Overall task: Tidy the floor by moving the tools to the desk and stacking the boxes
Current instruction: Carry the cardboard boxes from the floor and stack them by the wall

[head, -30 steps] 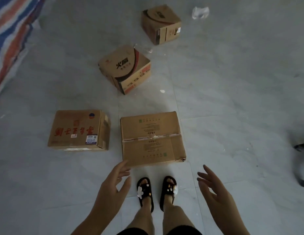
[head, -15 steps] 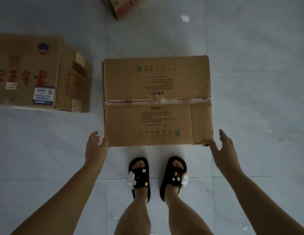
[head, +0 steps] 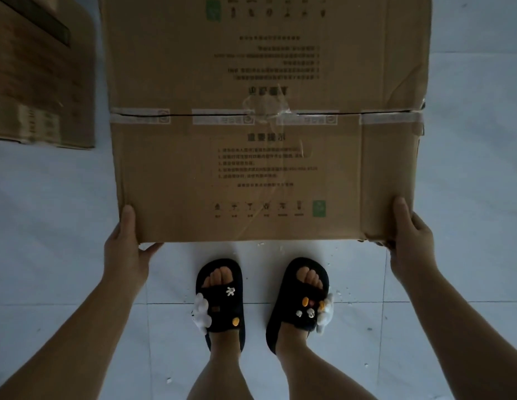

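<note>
A large flat cardboard box (head: 263, 157) with a taped centre seam and printed text fills the upper middle of the head view. My left hand (head: 127, 249) grips its near left corner, thumb on top and fingers curled under the edge. My right hand (head: 410, 241) grips the near right corner, where the cardboard is torn, thumb on top. The box's near edge sits just ahead of my feet. No tools are in view.
A second cardboard box (head: 40, 82) lies on the floor at the upper left, close beside the large box. My feet in black sandals (head: 222, 298) stand on pale floor tiles (head: 468, 197) right below the held box.
I have bent down closer. Both hands went from open beside the box's near corners to gripping them, and the box now fills much more of the view.
</note>
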Demonstrator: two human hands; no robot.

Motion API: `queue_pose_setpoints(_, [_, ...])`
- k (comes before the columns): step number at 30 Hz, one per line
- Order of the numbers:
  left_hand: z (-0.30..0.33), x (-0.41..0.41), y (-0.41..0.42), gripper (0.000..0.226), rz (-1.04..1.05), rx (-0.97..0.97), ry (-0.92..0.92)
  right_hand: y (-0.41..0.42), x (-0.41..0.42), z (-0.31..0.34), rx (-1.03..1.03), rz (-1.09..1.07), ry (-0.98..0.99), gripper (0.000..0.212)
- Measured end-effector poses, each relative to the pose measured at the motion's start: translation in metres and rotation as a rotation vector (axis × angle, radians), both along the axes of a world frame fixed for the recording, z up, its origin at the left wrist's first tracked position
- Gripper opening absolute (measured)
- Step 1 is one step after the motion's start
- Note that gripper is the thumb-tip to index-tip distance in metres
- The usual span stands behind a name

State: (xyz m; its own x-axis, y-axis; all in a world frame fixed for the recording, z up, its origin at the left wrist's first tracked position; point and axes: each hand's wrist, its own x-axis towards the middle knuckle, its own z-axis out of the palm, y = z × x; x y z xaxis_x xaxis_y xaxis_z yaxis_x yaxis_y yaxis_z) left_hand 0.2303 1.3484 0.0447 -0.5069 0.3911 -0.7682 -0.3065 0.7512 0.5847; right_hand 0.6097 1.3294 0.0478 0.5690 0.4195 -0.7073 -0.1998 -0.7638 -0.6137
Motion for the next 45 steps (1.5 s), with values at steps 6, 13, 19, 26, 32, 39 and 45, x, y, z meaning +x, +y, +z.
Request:
queue_pose_setpoints(6, [0.07, 0.007, 0.014, 0.04, -0.041, 0.048, -0.009, 0.023, 0.007, 0.076, 0.101, -0.032, 0.118, 0.022])
queue_pose_setpoints(13, [0.193, -0.003, 0.043, 0.048, -0.07, 0.026, 0.002, 0.04, 0.014, 0.189, 0.065, 0.057, 0.111, 0.029])
queue_pose_setpoints(19, [0.325, -0.003, 0.035, 0.048, -0.103, 0.039, 0.024, 0.011, 0.007, 0.318, 0.052, -0.024, 0.126, 0.022])
queue_pose_setpoints(26, [0.491, 0.001, 0.034, 0.046, -0.128, 0.08, 0.028, 0.005, 0.01, 0.498, 0.123, 0.055, 0.159, 0.018])
queue_pose_setpoints(32, [0.592, 0.011, 0.017, 0.049, -0.169, 0.178, 0.036, -0.019, 0.008, 0.585, 0.221, 0.037, 0.125, 0.025])
queue_pose_setpoints(39, [0.641, 0.019, -0.003, 0.048, -0.24, 0.275, 0.004, -0.069, 0.001, 0.645, 0.32, -0.066, -0.032, 0.02])
queue_pose_setpoints(45, [0.65, 0.02, 0.011, 0.046, -0.403, 0.331, -0.05, -0.123, -0.012, 0.668, 0.35, -0.221, -0.146, 0.02])
